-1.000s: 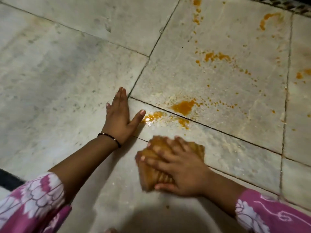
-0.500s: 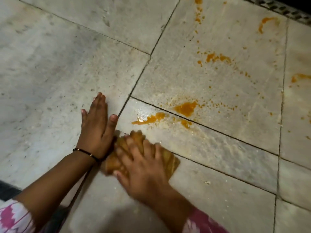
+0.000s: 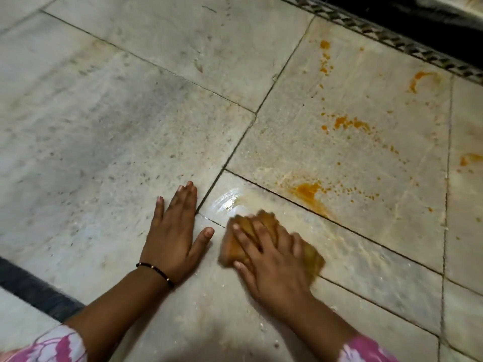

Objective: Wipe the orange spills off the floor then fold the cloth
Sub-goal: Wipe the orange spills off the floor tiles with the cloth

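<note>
Now, left hand: my left hand [image 3: 173, 237] lies flat on the floor [image 3: 104, 126], fingers straight, thumb spread, holding nothing.
Right hand: my right hand [image 3: 269, 259] presses down on the cloth [image 3: 311, 257], fingers spread over it.
Cloth: bunched, orange-brown, blurred, just right of my left thumb.
Spills: a wet smear [image 3: 230, 201] sits just beyond the cloth; the biggest orange spill [image 3: 308, 190] lies farther right, with orange spots [image 3: 345, 122] and streaks well beyond.
Wrist: a thin dark bracelet [image 3: 156, 270].
</note>
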{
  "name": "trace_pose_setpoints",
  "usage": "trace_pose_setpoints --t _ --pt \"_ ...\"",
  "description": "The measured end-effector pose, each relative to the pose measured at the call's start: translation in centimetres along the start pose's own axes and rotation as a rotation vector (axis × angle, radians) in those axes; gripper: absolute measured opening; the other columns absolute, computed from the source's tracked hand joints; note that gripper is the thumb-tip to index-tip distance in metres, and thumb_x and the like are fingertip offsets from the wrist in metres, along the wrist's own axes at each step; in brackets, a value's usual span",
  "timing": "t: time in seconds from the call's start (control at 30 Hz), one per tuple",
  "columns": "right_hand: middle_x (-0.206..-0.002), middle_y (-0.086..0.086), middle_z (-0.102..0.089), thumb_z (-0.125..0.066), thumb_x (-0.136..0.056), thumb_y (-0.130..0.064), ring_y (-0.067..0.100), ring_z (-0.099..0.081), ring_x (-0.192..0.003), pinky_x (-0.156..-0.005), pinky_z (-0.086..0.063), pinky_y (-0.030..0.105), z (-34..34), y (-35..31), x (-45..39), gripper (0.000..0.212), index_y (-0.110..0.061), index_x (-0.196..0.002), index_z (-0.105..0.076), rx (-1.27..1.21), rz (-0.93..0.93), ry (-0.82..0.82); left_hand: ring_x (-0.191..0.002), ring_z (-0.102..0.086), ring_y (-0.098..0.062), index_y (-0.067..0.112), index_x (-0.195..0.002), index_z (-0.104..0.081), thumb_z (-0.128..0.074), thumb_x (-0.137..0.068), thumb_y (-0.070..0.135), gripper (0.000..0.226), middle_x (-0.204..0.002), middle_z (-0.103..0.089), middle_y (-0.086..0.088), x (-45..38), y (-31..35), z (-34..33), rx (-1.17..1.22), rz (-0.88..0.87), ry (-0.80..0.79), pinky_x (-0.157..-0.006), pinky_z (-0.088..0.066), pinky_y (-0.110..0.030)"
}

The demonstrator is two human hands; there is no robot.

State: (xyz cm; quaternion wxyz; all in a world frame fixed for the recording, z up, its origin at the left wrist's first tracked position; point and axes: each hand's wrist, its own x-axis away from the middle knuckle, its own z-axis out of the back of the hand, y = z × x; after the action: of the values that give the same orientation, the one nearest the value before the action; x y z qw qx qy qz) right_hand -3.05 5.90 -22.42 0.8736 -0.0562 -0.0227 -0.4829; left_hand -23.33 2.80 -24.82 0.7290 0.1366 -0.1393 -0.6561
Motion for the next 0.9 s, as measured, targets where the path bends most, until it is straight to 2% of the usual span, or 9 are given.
trace_pose_setpoints --t 0.1,0.2,0.3,0.4,0.47,0.53,0.67,0.77,0.9 --pt "-0.152 0.0 -0.032 -0.035 -0.092 -0.054 0.034 -0.032 -0.13 -0.103 -0.025 0.055 0.6 0.0 -7.5 0.056 -0.036 -0.145 -0.033 -0.048 0.038 -0.008 -0.145 -0.008 -0.015 0.009 -0.151 -0.012 -0.015 -0.092 0.062 0.08 -0.158 -0.009 -0.004 -0.1 0.1 -0.2 -0.044 -0.002 -0.009 -0.118 0.002 -0.04" --pt "-0.155 0.001 -0.019 -0.032 -0.094 -0.054 0.032 -0.022 -0.131 -0.105 -0.017 0.048 1.4 5.1 -10.3 0.056 -0.038 -0.147 -0.025 -0.073 -0.188 -0.008 -0.145 -0.004 -0.013 0.012 -0.152 -0.007 -0.023 -0.091 0.061 0.08 -0.158 -0.009 -0.003 0.0 0.1 -0.2 -0.074 -0.001 -0.03 -0.118 0.002 -0.04" --pt "-0.155 0.002 -0.021 -0.019 -0.088 -0.061 0.032 -0.027 -0.127 -0.103 -0.024 0.048 1.7 11.0 -5.3 0.062 -0.041 -0.147 -0.023 -0.024 -0.401 0.025 -0.145 -0.004 -0.013 0.012 -0.152 -0.007 -0.026 -0.09 0.063 0.082 -0.158 -0.009 -0.002 -0.1 0.3 -0.1 -0.09 -0.008 -0.045 -0.118 0.0 -0.04" --pt "-0.151 0.004 -0.028 -0.024 -0.087 -0.059 0.033 -0.035 -0.117 -0.097 -0.033 0.051 0.9 11.1 2.6 0.061 -0.042 -0.145 -0.027 -0.005 -0.534 0.023 -0.145 -0.004 -0.012 0.015 -0.152 -0.005 -0.027 -0.089 0.064 0.083 -0.158 -0.007 0.0 -0.1 0.3 -0.2 -0.083 0.017 -0.043 -0.118 -0.001 -0.04" --pt "-0.146 0.006 -0.035 -0.03 -0.084 -0.058 0.035 -0.04 -0.11 -0.092 -0.032 0.051 0.3 7.9 5.6 0.061 -0.038 -0.142 -0.034 -0.027 -0.518 0.014 -0.146 -0.005 -0.011 0.015 -0.152 -0.005 -0.028 -0.089 0.065 0.084 -0.158 -0.007 0.001 -0.1 0.2 -0.3 -0.081 0.02 -0.041 -0.118 -0.002 -0.041" --pt "-0.141 0.005 -0.038 -0.035 -0.083 -0.058 0.035 -0.04 -0.11 -0.091 -0.027 0.05 -0.2 4.3 5.1 0.061 -0.037 -0.139 -0.039 -0.034 -0.381 0.001 -0.146 -0.006 -0.012 0.015 -0.152 -0.006 -0.029 -0.088 0.065 0.084 -0.158 -0.008 0.001 -0.2 0.2 -0.4 -0.082 0.022 -0.043 -0.118 -0.003 -0.042" --pt "-0.148 0.004 -0.036 -0.033 -0.087 -0.059 0.034 -0.031 -0.127 -0.099 -0.021 0.051 -0.1 2.1 -3.0 0.059 -0.038 -0.143 -0.037 -0.07 -0.183 0.065 -0.145 -0.008 -0.012 0.014 -0.152 -0.009 -0.031 -0.088 0.063 0.084 -0.158 -0.009 0.001 -0.1 0.2 -0.4 -0.089 0.017 -0.035 -0.118 -0.001 -0.039" --pt "-0.155 0.002 -0.02 -0.028 -0.089 -0.061 0.032 -0.02 -0.133 -0.106 -0.017 0.05 1.0 6.2 -7.9 0.06 -0.042 -0.146 -0.024 -0.105 -0.28 0.008 -0.145 -0.007 -0.012 0.015 -0.152 -0.009 -0.029 -0.088 0.064 0.083 -0.158 -0.009 0.001 -0.2 0.0 -0.3 -0.1 0.005 -0.042 -0.118 -0.001 -0.04" --pt "-0.153 0.002 -0.024 -0.024 -0.088 -0.064 0.035 -0.031 -0.125 -0.103 -0.027 0.051 1.4 13.5 -3.9 0.061 -0.043 -0.145 -0.024 -0.069 -0.546 0.099 -0.146 -0.009 -0.013 0.015 -0.152 -0.014 -0.028 -0.088 0.064 0.082 -0.158 -0.012 0.0 -0.1 0.1 -0.2 -0.109 0.002 -0.059 -0.118 -0.002 -0.04"
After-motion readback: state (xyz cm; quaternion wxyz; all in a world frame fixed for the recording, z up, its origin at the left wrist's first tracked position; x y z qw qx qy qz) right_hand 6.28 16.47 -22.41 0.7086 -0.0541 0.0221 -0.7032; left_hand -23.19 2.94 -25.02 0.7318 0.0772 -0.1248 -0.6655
